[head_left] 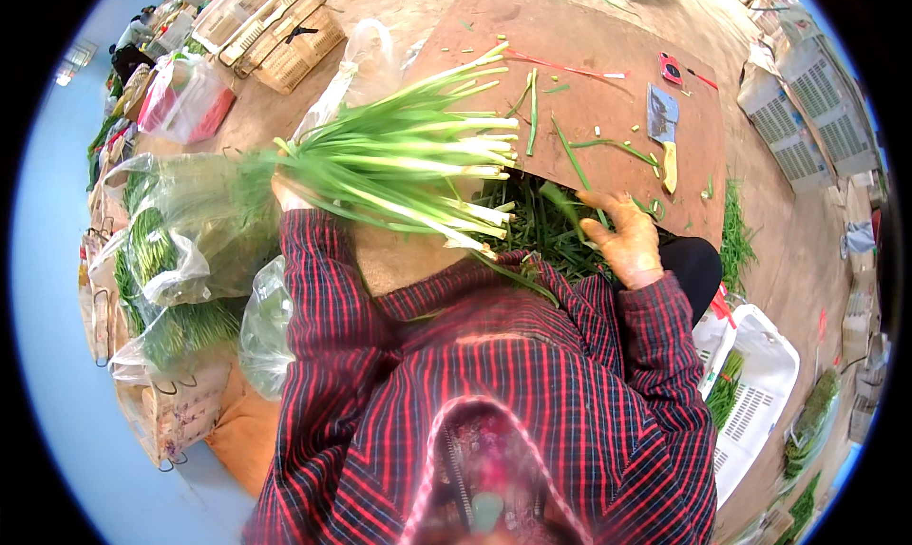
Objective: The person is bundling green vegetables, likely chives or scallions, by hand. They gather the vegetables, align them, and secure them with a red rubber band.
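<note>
A person in a red-striped shirt sorts green chives at a wooden board (608,60) in the upper centre of the frame. The left hand (290,195), mostly hidden behind the stalks, is closed around a thick bunch of chives (408,165) held level at centre, pale cut ends pointing right. The right hand (622,231), fingers loosely spread, rests on a loose pile of chives (537,227) below the board, gripping nothing visible. A cleaver (663,132) lies idle on the board among trimmings; the pile suggests much sorting remains, while bagged greens (180,250) sit at left.
</note>
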